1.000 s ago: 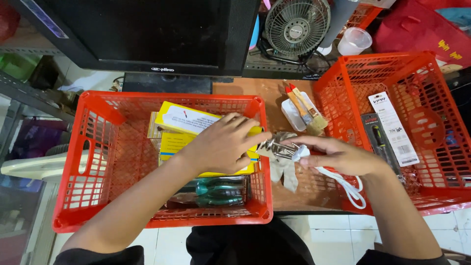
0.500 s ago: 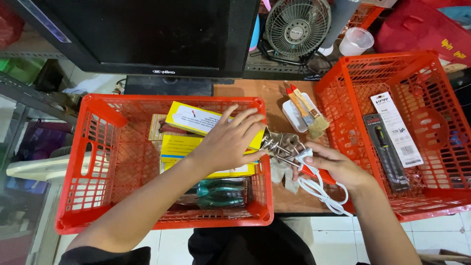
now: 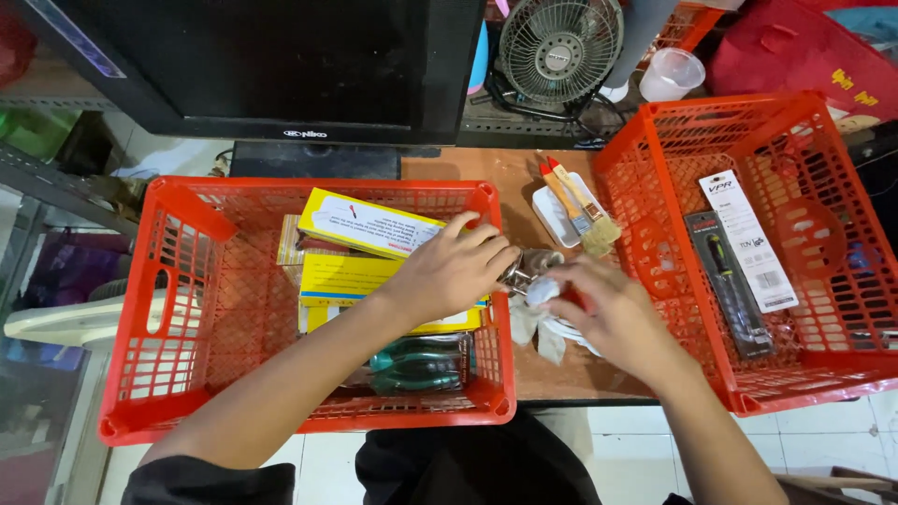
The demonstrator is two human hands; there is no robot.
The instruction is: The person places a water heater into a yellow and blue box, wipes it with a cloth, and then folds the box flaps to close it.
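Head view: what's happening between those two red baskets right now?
A person's left hand and right hand meet over the gap between the left red basket and the right red basket, both gripping a small metal tool with a white cord. Yellow boxes and green-handled pliers lie in the left basket; a packaged screwdriver lies in the right.

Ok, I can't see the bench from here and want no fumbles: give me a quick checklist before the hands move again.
1. Left hand gripping the metal item: ok, fingers on it above the left basket's rim.
2. Right hand on the item's white part: ok.
3. What the item is: cannot tell, mostly hidden.
4. White cord free: cannot tell, partly under the hand.
5. Right basket has room: ok, bare mesh beside the packaged screwdriver.
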